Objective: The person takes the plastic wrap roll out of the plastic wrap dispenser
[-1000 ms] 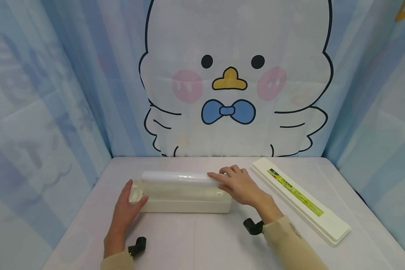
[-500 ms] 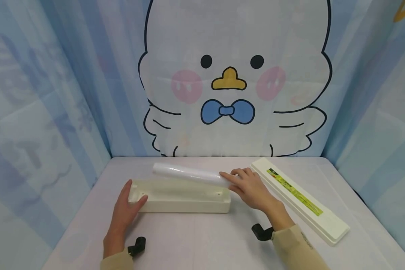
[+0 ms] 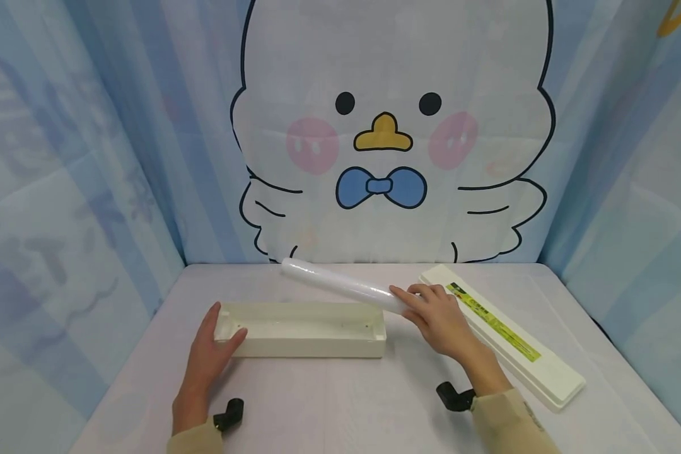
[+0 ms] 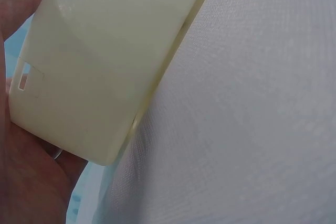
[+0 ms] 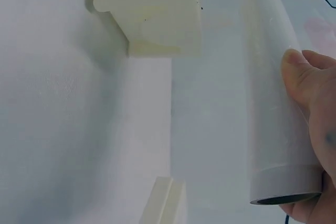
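A cream-coloured long plastic box point(image 3: 306, 347) lies open-topped on the table, with nothing inside it. My left hand point(image 3: 207, 359) grips its left end, thumb on the near side and fingers round the far side; in the left wrist view the fingers curl about the box's end point(image 4: 100, 77). Behind and above the box, a roll of plastic wrap point(image 3: 340, 285) is tilted, its left end farther away. My right hand point(image 3: 439, 318) holds this roll near its right end. In the right wrist view the thumb lies along the wrap roll point(image 5: 278, 108), whose dark hollow end shows.
The box's long cream lid point(image 3: 505, 340), with a green and yellow label, lies slanted on the table point(image 3: 340, 403) at the right, just beyond my right hand. A curtain point(image 3: 386, 227) with a cartoon bird hangs at the table's back edge.
The roll of plastic wrap has come up out of the box, moving back and right, its left end swinging farther away. My left hand stays on the box, which keeps its place.
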Motion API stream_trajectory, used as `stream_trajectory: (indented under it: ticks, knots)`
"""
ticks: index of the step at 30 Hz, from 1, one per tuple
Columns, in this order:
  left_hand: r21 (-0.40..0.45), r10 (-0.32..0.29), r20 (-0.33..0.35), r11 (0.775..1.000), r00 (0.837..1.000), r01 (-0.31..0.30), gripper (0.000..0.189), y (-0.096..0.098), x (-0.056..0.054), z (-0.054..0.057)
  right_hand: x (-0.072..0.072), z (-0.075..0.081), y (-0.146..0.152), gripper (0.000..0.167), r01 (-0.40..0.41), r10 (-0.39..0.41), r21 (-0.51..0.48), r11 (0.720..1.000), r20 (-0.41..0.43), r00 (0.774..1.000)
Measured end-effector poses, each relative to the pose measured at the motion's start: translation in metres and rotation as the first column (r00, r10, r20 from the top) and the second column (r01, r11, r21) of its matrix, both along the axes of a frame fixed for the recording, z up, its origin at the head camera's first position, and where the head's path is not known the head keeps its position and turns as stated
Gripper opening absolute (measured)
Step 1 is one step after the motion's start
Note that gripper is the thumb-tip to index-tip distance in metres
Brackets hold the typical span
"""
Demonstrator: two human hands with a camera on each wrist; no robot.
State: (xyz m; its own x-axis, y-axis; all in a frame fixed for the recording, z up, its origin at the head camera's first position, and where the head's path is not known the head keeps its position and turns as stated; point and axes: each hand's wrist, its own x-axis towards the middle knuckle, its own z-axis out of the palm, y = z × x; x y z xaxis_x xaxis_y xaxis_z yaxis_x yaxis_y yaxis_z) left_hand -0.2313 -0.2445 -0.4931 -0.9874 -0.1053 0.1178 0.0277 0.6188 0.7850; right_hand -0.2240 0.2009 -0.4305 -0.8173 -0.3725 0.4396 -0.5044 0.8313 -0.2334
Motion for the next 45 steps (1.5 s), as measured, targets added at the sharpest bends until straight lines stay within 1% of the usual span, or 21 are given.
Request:
stream_trajectory:
  ticks: [6,8,12,16,20,24,29,33,39,45]
  knots:
    - [0.003,0.0,0.012,1.0,1.0,0.0,0.092,0.0,0.001,0.0,0.008,-0.003,0.011,0.054,0.085,-0.085,0.004,0.996,0.018,0.996]
    - [0.0,-0.002,0.007,1.0,1.0,0.002,0.092,-0.001,0.001,0.0,0.009,-0.005,0.015,0.054,0.107,-0.107,0.005,0.994,0.004,0.994]
    - [-0.001,-0.003,-0.003,1.0,1.0,0.003,0.092,-0.002,0.002,-0.001,0.011,-0.011,0.022,0.054,0.114,-0.114,-0.007,0.993,-0.052,0.992]
    - [-0.001,0.004,0.015,1.0,1.0,-0.004,0.092,-0.002,0.002,-0.002,0.013,-0.016,0.027,0.052,0.117,-0.118,-0.015,0.993,-0.084,0.989]
    - [-0.006,0.0,0.027,1.0,1.0,0.0,0.093,-0.002,0.002,-0.002,0.017,-0.018,0.029,0.053,0.166,-0.166,-0.009,0.986,-0.047,0.985]
    - [-0.006,-0.006,0.023,1.0,1.0,0.006,0.094,0.0,0.002,-0.002,0.022,-0.019,0.032,0.053,0.227,-0.227,0.002,0.974,-0.004,0.974]
    - [0.002,-0.007,0.017,1.0,1.0,0.007,0.093,-0.001,0.002,-0.002,0.025,-0.021,0.038,0.053,0.282,-0.282,0.012,0.959,0.012,0.959]
    - [0.0,-0.008,0.02,1.0,1.0,0.008,0.093,-0.001,0.002,0.0,0.027,-0.023,0.042,0.054,0.321,-0.322,0.037,0.946,0.035,0.946]
    - [0.002,0.002,0.029,1.0,1.0,-0.002,0.095,0.002,0.002,0.002,0.03,-0.026,0.047,0.055,0.347,-0.349,0.057,0.936,0.021,0.937]
    - [0.002,0.008,0.028,1.0,1.0,-0.008,0.094,0.002,0.002,0.003,0.033,-0.029,0.051,0.055,0.38,-0.383,0.07,0.922,0.04,0.923]
